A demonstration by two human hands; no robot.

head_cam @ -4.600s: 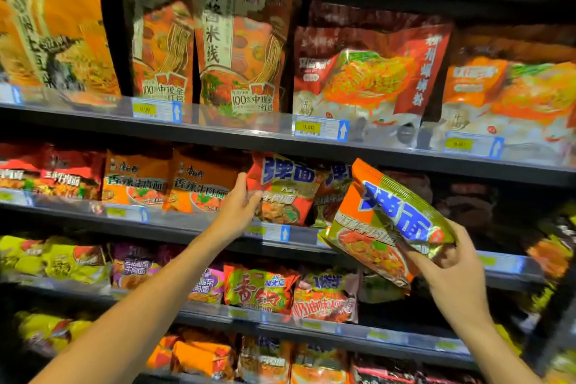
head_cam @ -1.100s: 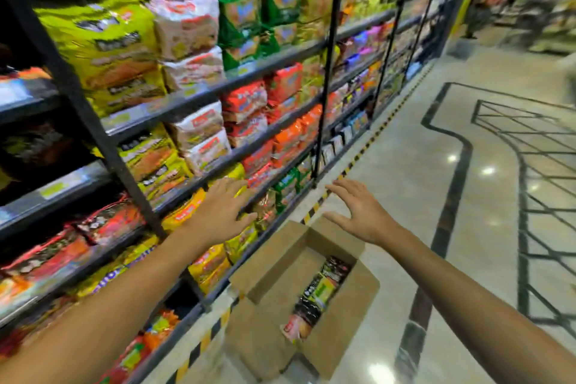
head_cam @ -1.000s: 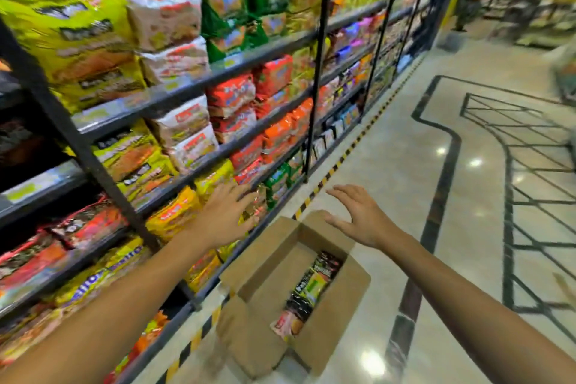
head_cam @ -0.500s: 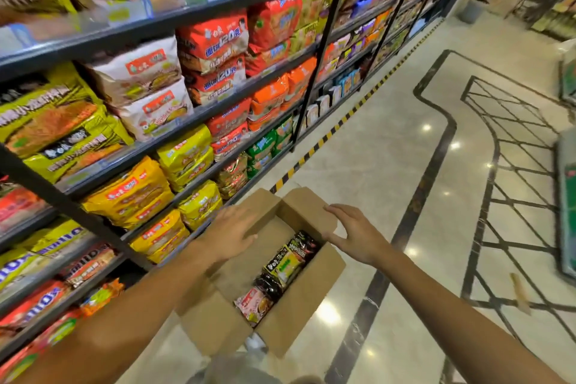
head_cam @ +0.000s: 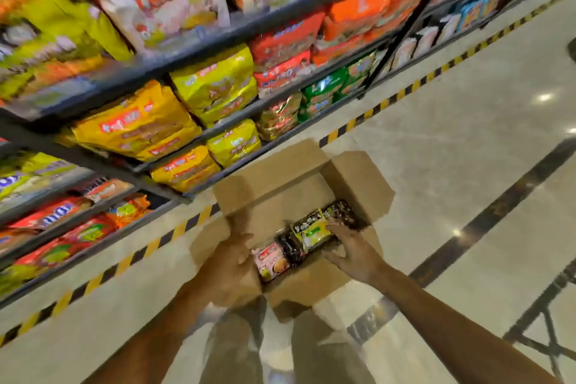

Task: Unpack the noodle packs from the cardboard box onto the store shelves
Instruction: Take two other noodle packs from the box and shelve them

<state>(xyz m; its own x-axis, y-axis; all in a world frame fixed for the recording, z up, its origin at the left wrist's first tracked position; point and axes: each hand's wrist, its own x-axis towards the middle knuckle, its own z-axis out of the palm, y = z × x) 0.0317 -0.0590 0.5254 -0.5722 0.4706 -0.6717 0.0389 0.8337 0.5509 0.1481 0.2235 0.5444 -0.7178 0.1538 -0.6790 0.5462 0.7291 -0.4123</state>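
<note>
Both hands reach into the open cardboard box (head_cam: 299, 178) on the floor. The right hand (head_cam: 352, 254) spreads wide over the yellow noodle pack (head_cam: 311, 232) lying inside; the left hand (head_cam: 230, 262), blurred, rests at the near wall beside the pink noodle pack (head_cam: 271, 262), its grip unclear

Glossy floor (head_cam: 467, 140), yellow-black hazard stripe (head_cam: 405, 92)

Left hand (head_cam: 229, 262) motion-blurred, shelf packs (head_cam: 162, 9) smeared, print unreadable

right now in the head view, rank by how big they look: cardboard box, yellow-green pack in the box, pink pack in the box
1. cardboard box, by far the largest.
2-3. yellow-green pack and pink pack: they look alike in size, and each is partly hidden, so no ranking between them.
</note>
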